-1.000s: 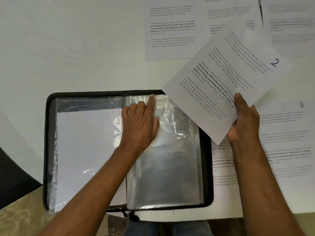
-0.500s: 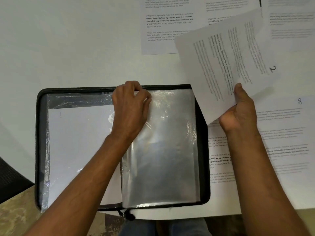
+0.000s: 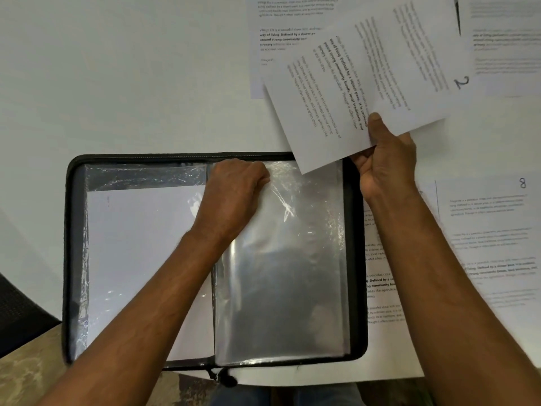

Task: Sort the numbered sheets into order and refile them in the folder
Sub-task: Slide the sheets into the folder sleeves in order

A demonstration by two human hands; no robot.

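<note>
On a white table [image 3: 123,83], a black zip folder [image 3: 68,259] lies open flat, with printed sheets spread over the tabletop beyond and to the right of both hands; a strip of mottled floor and a dark chair edge [image 3: 20,315] show at the near left. Left of the left knuckles, the folder's left-hand sleeve [image 3: 140,259] holds a white sheet showing its blank side. Below and right of those knuckles lies the glossy, wrinkled clear sleeve [image 3: 287,273], with no paper in it. The left hand [image 3: 234,197] reaches in from the near left, curled into a loose fist, its fingers pinching the top edge of that clear sleeve beside the spine. The right hand [image 3: 383,159] is raised just past the folder's top right corner, thumb on top and fingers closed under the edge of the sheet marked 2 [image 3: 369,83], which fans away up and to the left, tilted, its lowest corner overlapping the clear sleeve's top. Right of the right wrist, a sheet marked 8 [image 3: 491,230] lies flat on the table.
</note>
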